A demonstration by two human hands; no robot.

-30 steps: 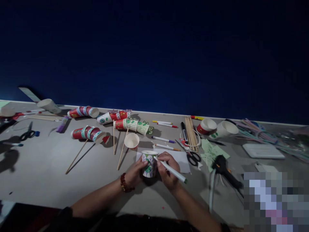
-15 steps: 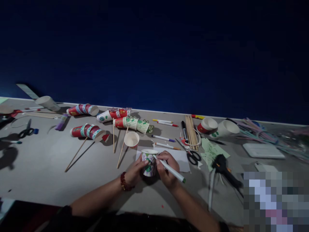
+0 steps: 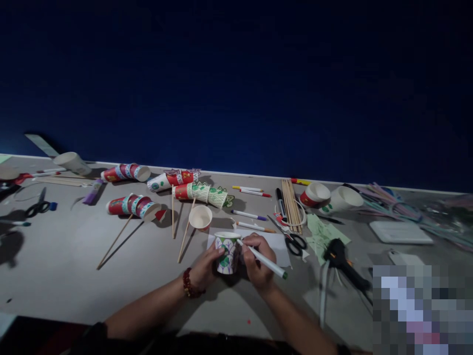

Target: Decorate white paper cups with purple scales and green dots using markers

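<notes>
My left hand is wrapped round the left side of a white paper cup with purple line patterns and green patches. The cup stands upright, its open rim on top. In my right hand is a white marker with a green end, held like a pen. Its tip is at the cup's upper right side, just below the rim. A sheet of white paper lies under and behind my hands. Just beyond the held cup stands another plain white paper cup.
Decorated paper-cup figures on sticks lie at the left and middle back. Scissors, a bundle of wooden sticks, several markers and a black glue gun lie to the right. Two cups lie behind them.
The cup has turned slightly, and a green band now shows along its rim. The marker tip has shifted a little to the right. The whole view has moved slightly.
</notes>
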